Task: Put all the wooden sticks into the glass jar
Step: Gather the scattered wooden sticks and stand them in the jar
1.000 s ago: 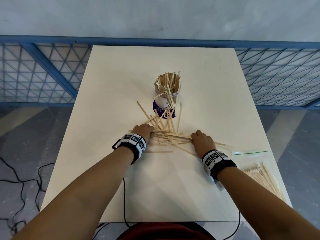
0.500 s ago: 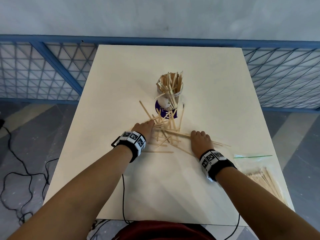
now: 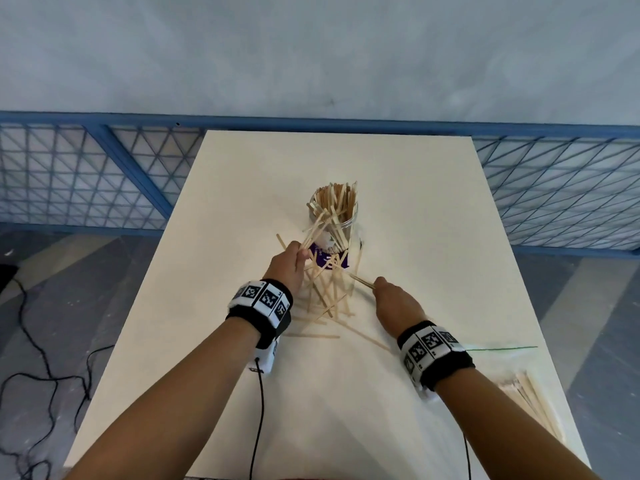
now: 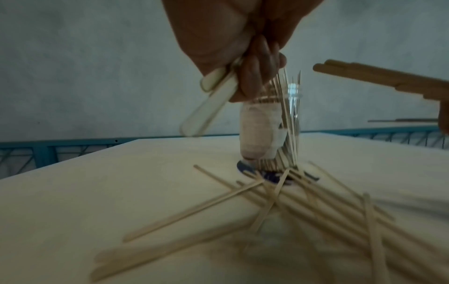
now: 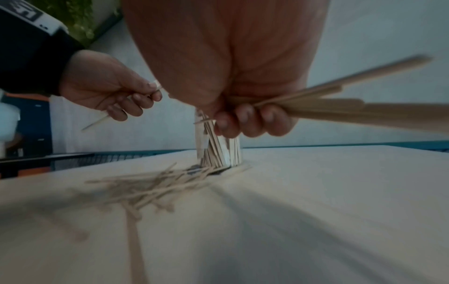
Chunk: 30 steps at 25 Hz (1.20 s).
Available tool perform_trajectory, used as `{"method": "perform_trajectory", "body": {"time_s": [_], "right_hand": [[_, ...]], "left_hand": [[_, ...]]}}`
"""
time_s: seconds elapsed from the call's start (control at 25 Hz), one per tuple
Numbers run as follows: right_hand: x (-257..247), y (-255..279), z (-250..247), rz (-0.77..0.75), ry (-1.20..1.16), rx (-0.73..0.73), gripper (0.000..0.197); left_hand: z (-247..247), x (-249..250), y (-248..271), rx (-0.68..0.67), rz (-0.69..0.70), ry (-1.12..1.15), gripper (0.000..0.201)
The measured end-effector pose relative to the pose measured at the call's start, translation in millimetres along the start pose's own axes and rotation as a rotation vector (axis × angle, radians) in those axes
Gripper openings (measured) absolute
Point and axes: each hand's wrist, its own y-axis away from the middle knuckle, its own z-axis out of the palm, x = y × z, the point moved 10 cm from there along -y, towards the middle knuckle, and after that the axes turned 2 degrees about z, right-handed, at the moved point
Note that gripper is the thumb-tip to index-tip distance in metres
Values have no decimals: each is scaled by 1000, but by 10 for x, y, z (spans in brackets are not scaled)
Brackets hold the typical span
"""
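Observation:
A glass jar (image 3: 337, 223) packed with wooden sticks stands upright mid-table on a purple disc (image 3: 323, 259). A loose pile of sticks (image 3: 329, 296) lies on the table just in front of it. My left hand (image 3: 289, 263) is lifted off the table and grips a few sticks (image 3: 315, 228) that angle up toward the jar's rim. My right hand (image 3: 389, 296) is raised at the pile's right and grips a bundle of sticks (image 5: 340, 107). The left wrist view shows the held sticks (image 4: 211, 103) beside the jar (image 4: 269, 126).
A clear plastic bag with more sticks (image 3: 530, 400) lies at the table's right front edge, a green strip (image 3: 502, 348) beside it. The white table (image 3: 415, 188) is backed by a blue mesh fence (image 3: 104, 174). Black cables (image 3: 41, 375) lie on the floor at left.
Both hands have risen off the table with sticks in their grip. The left hand has moved forward toward the jar; the right hand has lifted slightly forward.

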Motion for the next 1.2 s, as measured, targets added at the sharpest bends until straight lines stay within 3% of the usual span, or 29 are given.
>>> {"method": "perform_trajectory", "body": {"time_s": [0.16,0.24,0.4,0.56,0.64,0.76,0.84,0.92,1.0,1.08,1.2], "right_hand": [[-14,-48,-365,75,-255,115,12],[-53,-124,-617,72,-414,225,10],[-177,-262,-919,31,-595,346,13],[-266,-427,-1172,-32,-745,451,17],[-267,-507,-1397,-57,-968,532,22],[-304,-628,-1754,-87,-1397,603,32],[-389,-669,-1962,-129,-1555,652,32],[-490,-710,-2075,-190,-1617,690,32],[-574,-758,-2062,-235,-1646,702,33],[-633,-851,-1941,-236,-1630,697,33],[-692,-1023,-1617,-175,-1471,659,31]], "left_hand": [[-312,94,-119,234,-72,217,25],[-373,77,-182,276,-145,285,28],[-262,103,-312,189,-186,230,29],[-496,218,-498,283,-166,175,24],[-648,325,-650,302,-95,108,23],[-540,524,-899,136,40,-28,23],[-481,598,-978,90,77,-14,25],[-629,639,-1020,227,75,188,22],[-788,570,-1039,387,50,562,25],[-825,511,-1075,464,44,889,30],[-789,474,-1153,517,32,1058,33]]}}
